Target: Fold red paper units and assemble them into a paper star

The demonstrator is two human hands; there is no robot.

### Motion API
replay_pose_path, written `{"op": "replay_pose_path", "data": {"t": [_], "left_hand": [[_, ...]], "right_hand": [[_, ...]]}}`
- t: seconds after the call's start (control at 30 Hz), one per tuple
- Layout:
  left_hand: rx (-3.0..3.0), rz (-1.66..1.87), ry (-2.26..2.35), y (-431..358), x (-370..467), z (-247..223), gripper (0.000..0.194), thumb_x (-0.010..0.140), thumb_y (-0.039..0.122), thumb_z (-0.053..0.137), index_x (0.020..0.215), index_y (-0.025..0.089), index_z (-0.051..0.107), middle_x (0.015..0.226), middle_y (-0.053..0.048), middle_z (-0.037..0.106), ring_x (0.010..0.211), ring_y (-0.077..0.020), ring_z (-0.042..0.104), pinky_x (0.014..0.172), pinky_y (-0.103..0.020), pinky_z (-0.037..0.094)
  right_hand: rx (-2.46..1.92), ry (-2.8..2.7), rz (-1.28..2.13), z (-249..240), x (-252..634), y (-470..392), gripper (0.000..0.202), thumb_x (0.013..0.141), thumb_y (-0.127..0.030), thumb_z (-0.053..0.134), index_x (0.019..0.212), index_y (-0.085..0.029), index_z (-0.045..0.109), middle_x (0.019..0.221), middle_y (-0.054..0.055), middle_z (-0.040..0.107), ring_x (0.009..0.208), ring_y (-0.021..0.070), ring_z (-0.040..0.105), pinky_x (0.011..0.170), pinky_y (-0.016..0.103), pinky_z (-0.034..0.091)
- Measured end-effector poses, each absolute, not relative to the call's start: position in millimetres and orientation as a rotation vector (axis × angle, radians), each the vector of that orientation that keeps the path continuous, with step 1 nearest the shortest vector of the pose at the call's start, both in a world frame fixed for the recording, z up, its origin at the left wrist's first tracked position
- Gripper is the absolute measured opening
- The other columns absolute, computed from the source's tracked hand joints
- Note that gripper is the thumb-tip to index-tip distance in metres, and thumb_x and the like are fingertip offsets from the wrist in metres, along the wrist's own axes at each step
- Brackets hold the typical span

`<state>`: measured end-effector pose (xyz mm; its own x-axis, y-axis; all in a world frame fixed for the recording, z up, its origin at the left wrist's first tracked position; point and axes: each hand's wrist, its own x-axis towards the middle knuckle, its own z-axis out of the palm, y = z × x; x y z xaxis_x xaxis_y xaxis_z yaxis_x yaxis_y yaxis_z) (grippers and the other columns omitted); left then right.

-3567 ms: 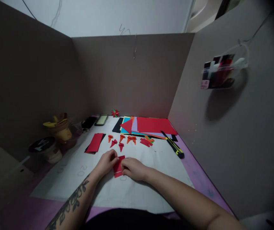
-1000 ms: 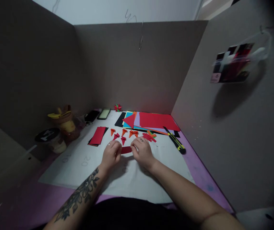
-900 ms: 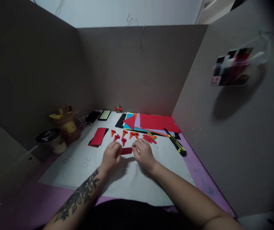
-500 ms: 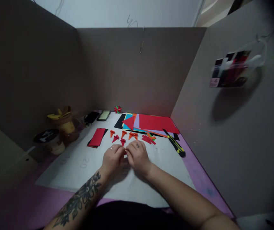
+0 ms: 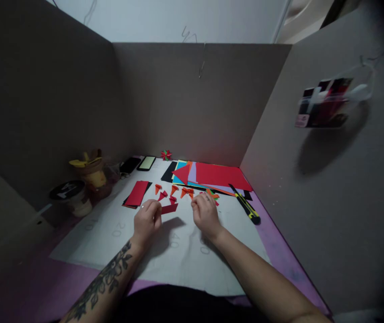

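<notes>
Your left hand (image 5: 147, 220), low in the middle of the frame, has its fingers clamped on one end of a red strip of paper (image 5: 170, 209), which sticks out rightward above the white sheet (image 5: 188, 264). Your right hand (image 5: 207, 214) is apart from it, fingers curled in; whether their tips meet, you cannot tell. Just above lie small folded papers (image 5: 174, 190); farther out, a red-topped stack (image 5: 138, 193) left of centre, and a cutter (image 5: 245, 205) right of centre.
</notes>
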<state>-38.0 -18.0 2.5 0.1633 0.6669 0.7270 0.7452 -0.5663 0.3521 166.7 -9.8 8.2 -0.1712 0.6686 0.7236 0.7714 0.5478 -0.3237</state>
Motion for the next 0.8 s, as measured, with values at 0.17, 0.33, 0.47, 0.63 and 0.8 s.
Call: {"op": "replay_pose_path", "data": {"t": [0.17,0.33,0.47,0.63,0.8], "left_hand": [[-2.449,-1.281,-1.286,-22,-34,-1,0.015,0.080,0.011,0.045,0.084,0.020,0.057,0.086,-0.006,0.060,0.080,-0.0185,0.055,0.072,-0.030,0.045],[-2.587,-1.212,-1.200,-28,-30,-2,0.018,0.081,0.010,0.043,0.085,0.019,0.058,0.085,-0.007,0.060,0.080,-0.0188,0.054,0.072,-0.031,0.045],[-2.676,-1.198,-1.163,-29,-31,0,0.018,0.081,0.010,0.041,0.085,0.018,0.057,0.083,-0.007,0.059,0.078,-0.0179,0.054,0.069,-0.030,0.045],[-2.629,-1.276,-1.175,-27,-36,-1,0.016,0.081,0.009,0.041,0.084,0.019,0.054,0.082,-0.006,0.059,0.078,-0.0176,0.053,0.070,-0.030,0.045],[-2.548,-1.498,-1.370,-21,-39,2,0.013,0.083,0.012,0.040,0.077,0.020,0.049,0.075,-0.003,0.055,0.071,-0.0153,0.052,0.066,-0.027,0.044]], "right_hand": [[-0.983,-1.995,-0.030,8,153,-19,0.017,0.083,-0.019,0.051,0.099,-0.019,0.056,0.096,0.008,0.059,0.095,0.0227,0.048,0.088,0.040,0.036],[-0.915,-2.082,0.014,5,136,-26,0.010,0.086,-0.019,0.048,0.084,-0.020,0.057,0.085,0.006,0.059,0.089,0.0205,0.049,0.087,0.039,0.036],[-0.884,-2.113,-0.036,3,137,-26,0.010,0.085,-0.017,0.046,0.081,-0.019,0.056,0.083,0.006,0.059,0.087,0.0204,0.048,0.085,0.039,0.036],[-0.896,-2.100,-0.063,4,149,-20,0.009,0.081,-0.015,0.047,0.079,-0.020,0.055,0.081,0.005,0.058,0.085,0.0207,0.048,0.084,0.039,0.036],[-0.973,-1.924,0.021,3,162,-14,0.013,0.082,-0.014,0.043,0.076,-0.020,0.052,0.076,0.005,0.055,0.078,0.0203,0.048,0.076,0.036,0.038]]}}
